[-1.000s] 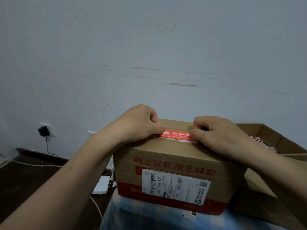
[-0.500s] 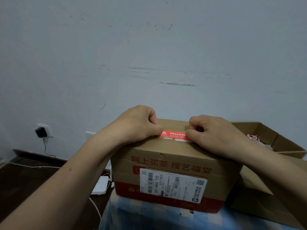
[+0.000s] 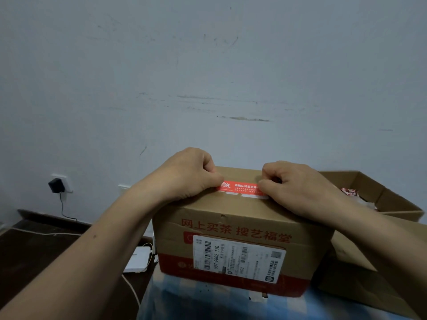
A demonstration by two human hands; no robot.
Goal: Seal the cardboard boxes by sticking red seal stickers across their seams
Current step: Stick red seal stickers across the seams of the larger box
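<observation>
I'm pinching the red sticker (image 3: 240, 189) ends, left hand (image 3: 189, 174) at nine o'clock, right hand (image 3: 298, 185) at three. Next I'm likely pressing it flat onto the box (image 3: 231, 227).

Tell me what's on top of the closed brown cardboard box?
A red rectangular seal sticker, pinched by the left hand and right hand. The hands cover its ends.

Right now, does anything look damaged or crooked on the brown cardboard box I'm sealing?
The brown cardboard box has a dent at its front top edge and a crease below it. The red seal sticker looks straight.
</observation>
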